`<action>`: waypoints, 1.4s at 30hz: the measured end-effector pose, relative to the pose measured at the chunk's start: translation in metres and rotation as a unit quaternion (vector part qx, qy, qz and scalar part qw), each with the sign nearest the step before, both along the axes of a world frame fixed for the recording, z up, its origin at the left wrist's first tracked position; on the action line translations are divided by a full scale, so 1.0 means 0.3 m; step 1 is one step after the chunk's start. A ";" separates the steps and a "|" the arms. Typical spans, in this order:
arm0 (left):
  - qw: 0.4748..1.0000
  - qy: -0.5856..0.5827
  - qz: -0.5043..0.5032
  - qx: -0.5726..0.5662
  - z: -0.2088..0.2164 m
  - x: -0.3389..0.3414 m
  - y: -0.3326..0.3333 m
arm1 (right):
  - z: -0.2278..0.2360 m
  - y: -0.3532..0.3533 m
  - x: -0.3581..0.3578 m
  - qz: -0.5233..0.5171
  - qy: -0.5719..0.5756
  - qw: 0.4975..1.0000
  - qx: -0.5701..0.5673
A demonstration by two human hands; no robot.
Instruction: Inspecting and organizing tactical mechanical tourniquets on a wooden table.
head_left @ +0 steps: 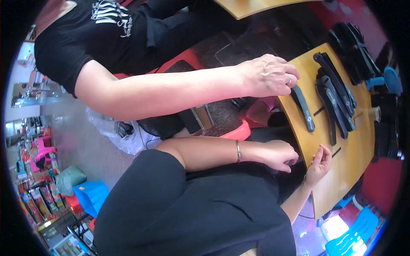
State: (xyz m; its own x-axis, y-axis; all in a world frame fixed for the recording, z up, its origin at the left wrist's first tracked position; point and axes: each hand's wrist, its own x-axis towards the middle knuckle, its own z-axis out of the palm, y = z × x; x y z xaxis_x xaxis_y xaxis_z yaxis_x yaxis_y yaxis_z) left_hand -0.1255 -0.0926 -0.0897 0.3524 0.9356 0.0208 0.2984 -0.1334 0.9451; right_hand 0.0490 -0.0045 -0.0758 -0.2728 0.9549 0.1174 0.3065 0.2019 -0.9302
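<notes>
My left hand [279,155], with a bracelet at its wrist, hovers over my lap beside the near edge of the wooden table [305,160]. Its fingers are loosely curled, thumb apart, and nothing shows in them. At the table's edge my right hand [319,166] is raised with half-bent fingers and also looks unoccupied. Past its fingertips lies a short thin black strip [336,152]. Another person's hand [273,77], with a ring, reaches across from the left to the end of a long dark handle-like piece [304,110]. Several similar dark pieces [339,102] lie beside it on the tabletop.
A bundle of black pieces [354,49] and a blue object [389,80] are past the table's far side. The other person's forearm [179,91] spans the view above mine. Blue chairs [354,232], a clear plastic bag [128,141] and a red stool [237,131] stand around.
</notes>
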 end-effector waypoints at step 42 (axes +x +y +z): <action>0.991 0.125 -0.036 0.014 0.013 0.041 0.031 | -0.043 -0.236 0.590 -0.308 0.240 0.919 -0.055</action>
State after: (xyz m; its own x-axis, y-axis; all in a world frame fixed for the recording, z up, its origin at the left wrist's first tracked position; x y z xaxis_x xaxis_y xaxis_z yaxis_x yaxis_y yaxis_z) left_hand -0.1132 -0.0832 -0.0859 0.4162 0.9078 -0.0507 0.5116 -0.1878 0.8384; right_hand 0.2260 -0.0754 -0.0886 0.3816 0.9240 -0.0234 -0.1193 0.0242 -0.9926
